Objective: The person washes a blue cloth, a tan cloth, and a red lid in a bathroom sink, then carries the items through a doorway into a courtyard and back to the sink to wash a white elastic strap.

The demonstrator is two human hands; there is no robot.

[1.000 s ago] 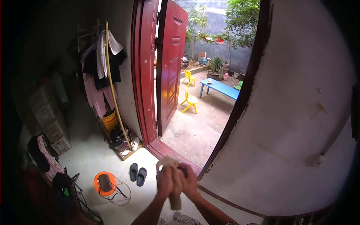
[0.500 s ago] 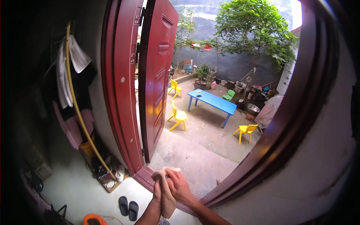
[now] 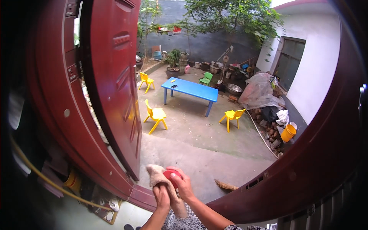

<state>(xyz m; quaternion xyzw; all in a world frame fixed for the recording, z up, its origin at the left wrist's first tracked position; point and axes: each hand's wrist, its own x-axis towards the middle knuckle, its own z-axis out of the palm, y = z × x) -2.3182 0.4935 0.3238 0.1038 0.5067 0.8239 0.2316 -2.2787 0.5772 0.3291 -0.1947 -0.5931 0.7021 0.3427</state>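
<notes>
Both of my hands are close together in front of me at the doorway. My left hand point(image 3: 162, 196) is closed round a beige cloth point(image 3: 155, 174), whose lower end hangs down between my forearms. In my right hand point(image 3: 184, 184) is a red, rounded, smooth object point(image 3: 168, 174), pinched with the thumb on its face and the fingers behind. The cloth lies against this red object on its left side. What kind of object it is cannot be made out, as the hand and cloth cover part of it.
A dark red door point(image 3: 115, 84) stands swung outward on the left. Past the threshold, a blue table point(image 3: 191, 87) stands in the yard among yellow chairs point(image 3: 156, 114) and a green chair point(image 3: 207, 78). A broom head point(image 3: 226, 185) lies by the right jamb. Bricks and an orange bucket point(image 3: 288, 132) line the right wall.
My view has swung right and come nearer the doorway. The red object, hidden before, now shows in my right hand beside the cloth.
</notes>
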